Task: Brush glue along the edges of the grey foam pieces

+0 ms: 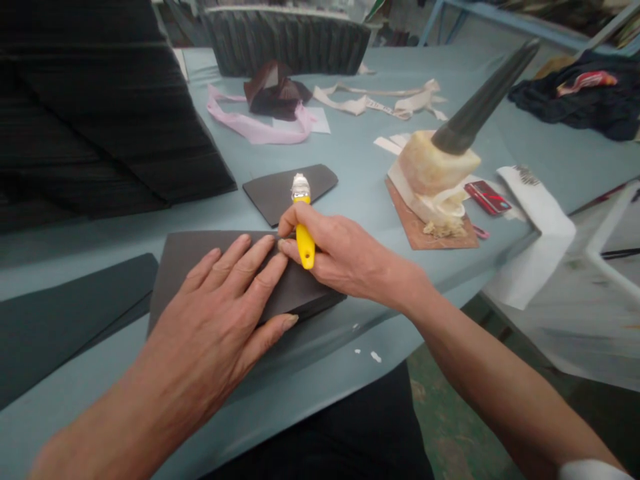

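Under your left hand (225, 313) lies a dark grey sheet (173, 273), at the near edge of the desk (360, 153). Your fingers (250, 257) are spread and pressed flat on it, palm down, with the thumb over the sheet's near edge. It looks like a thin stack, though you cannot tell how many layers. Your right hand (340, 257) is just beside the left fingertips, touching or nearly touching them. Its fingers are pinching a tool (303, 233) with a yellow handle. The tool's white-wrapped tip points away from you, and its lower end meets the sheet's far edge. Just beyond that tip a smaller grey piece (280, 190) lies flat on the desk, apart from the sheet. To the right of your right hand sits a brown board (425, 233). It carries a pale block (435, 167), and a dark cone (480, 100) leans out of the block to the upper right. A red card (487, 197) lies just past the board, with white paper (540, 227) hanging over the desk edge beside it. Farther beyond your fingers are a pink ribbon (255, 127), a crumpled brown scrap (273, 90) and cream strips (380, 100). Left of your left hand another dark sheet (65, 313) lies flat, and behind it rises a tall black pile (100, 120).
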